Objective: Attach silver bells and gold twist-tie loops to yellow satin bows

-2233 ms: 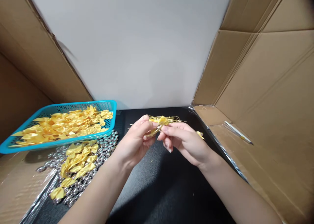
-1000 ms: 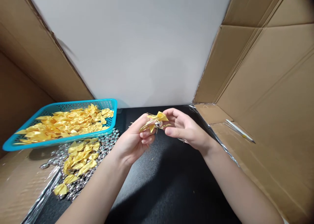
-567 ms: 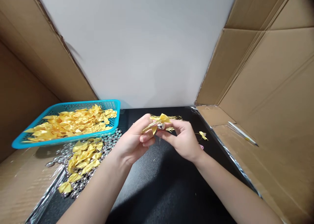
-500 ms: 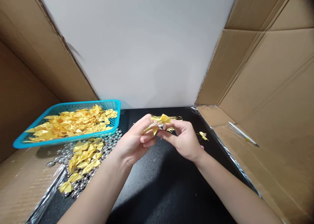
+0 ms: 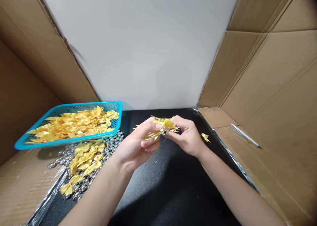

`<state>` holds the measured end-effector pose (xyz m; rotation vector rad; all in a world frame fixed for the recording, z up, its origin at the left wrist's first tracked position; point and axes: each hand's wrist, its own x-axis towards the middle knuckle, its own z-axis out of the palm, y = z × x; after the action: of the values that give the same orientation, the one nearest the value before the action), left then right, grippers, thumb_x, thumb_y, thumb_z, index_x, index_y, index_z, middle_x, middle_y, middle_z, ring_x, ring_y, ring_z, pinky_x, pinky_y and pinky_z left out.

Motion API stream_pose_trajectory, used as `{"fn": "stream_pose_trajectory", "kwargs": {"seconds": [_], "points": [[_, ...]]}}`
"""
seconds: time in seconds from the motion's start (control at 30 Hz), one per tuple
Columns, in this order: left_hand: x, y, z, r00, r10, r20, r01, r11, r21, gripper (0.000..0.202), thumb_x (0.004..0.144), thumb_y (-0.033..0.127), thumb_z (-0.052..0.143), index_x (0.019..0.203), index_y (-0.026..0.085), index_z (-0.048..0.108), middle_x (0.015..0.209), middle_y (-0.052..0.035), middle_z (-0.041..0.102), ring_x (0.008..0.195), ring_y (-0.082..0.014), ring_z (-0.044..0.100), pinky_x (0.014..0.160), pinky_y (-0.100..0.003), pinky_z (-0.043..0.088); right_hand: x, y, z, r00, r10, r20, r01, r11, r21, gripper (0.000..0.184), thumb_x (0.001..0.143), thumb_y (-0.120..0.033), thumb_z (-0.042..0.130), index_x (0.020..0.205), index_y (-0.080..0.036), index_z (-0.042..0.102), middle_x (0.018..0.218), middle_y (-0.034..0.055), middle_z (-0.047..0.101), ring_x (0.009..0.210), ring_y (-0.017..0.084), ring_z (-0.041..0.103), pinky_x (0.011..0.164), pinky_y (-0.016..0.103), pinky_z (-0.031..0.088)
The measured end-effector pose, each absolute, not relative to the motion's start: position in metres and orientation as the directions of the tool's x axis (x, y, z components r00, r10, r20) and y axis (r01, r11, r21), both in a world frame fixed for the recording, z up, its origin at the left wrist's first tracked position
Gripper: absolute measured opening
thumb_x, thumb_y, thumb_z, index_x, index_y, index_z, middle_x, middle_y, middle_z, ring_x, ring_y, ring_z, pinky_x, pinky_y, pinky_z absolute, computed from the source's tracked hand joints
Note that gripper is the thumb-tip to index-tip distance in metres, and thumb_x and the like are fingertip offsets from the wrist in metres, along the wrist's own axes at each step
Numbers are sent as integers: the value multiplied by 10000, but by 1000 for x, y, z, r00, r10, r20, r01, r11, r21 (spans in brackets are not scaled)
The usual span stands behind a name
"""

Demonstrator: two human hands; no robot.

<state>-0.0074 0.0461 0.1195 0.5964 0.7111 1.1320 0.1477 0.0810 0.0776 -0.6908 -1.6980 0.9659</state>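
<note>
My left hand and my right hand meet above the black mat, fingers pinched together on a small yellow ribbon bow with thin gold wire around it. A small silver bell seems to sit under the bow, mostly hidden by my fingers. A bundle of gold wires lies on the mat just behind my hands. To the right of my right hand a finished little bow piece lies on the mat.
A teal mesh tray heaped with yellow bows stands at the left. Below it lie loose yellow bows on a pile of silver bells. Cardboard walls close both sides; a white pen rests on the right flap.
My right hand's fingers have curled tighter over the bow and both hands have dropped slightly. The bow has turned between my fingertips.
</note>
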Motion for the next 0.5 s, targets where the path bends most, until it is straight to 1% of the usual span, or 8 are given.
{"fn": "stream_pose_trajectory", "kwargs": {"seconds": [0.07,0.1,0.17,0.2,0.27,0.33,0.4,0.5], "points": [[-9,45,122,229,953,-196,-595,297,747,340,565,110,778,614,167,446,428,136,422,288,43,232,320,-87,232,149,82,79,-283,845,454,13,477,-879,172,732,-349,799,674,-208,720,709,0,622,668,140,561,639,294,478],[-9,44,123,220,955,-199,-596,293,748,352,562,113,780,604,168,435,425,138,412,289,42,239,321,-87,236,151,83,79,-286,872,398,2,415,-910,180,726,-357,801,690,-200,721,679,-7,617,615,125,553,585,275,472],[-9,44,124,219,953,-211,-596,302,744,342,559,112,774,595,165,439,435,132,422,289,43,248,319,-89,241,153,84,81,-335,915,227,-53,222,-974,224,724,-386,795,738,-178,710,609,-17,631,524,110,562,514,255,477],[-9,45,124,222,951,-216,-596,307,742,330,559,110,770,591,162,446,442,127,431,289,44,249,316,-90,240,155,84,82,-366,921,136,-93,109,-990,242,724,-389,793,755,-170,696,599,-15,653,510,112,591,514,254,501],[-9,45,123,228,949,-219,-597,314,738,311,559,105,764,579,156,458,447,121,439,289,46,245,313,-90,242,156,85,83,-409,913,-4,-187,-88,-978,236,717,-345,803,775,-165,663,650,2,711,567,125,676,585,257,564],[-9,46,123,226,951,-211,-605,307,735,299,562,102,764,572,153,470,438,122,424,294,43,245,315,-89,247,157,86,84,-414,907,-73,-291,-208,-934,192,721,-256,803,774,-168,641,757,17,756,685,124,730,684,237,593],[-9,45,122,222,953,-205,-611,300,733,278,571,102,764,578,150,490,426,125,402,298,37,244,317,-89,249,156,87,85,-401,912,-89,-402,-262,-877,133,758,-214,767,773,-169,644,859,33,775,778,123,746,731,213,601],[-9,45,121,222,953,-206,-610,301,733,246,606,101,746,575,144,506,413,125,373,300,34,225,320,-88,248,158,93,84,-307,950,-64,-567,-237,-789,95,825,-217,707,767,-170,649,956,52,779,875,134,748,753,198,614]]}}
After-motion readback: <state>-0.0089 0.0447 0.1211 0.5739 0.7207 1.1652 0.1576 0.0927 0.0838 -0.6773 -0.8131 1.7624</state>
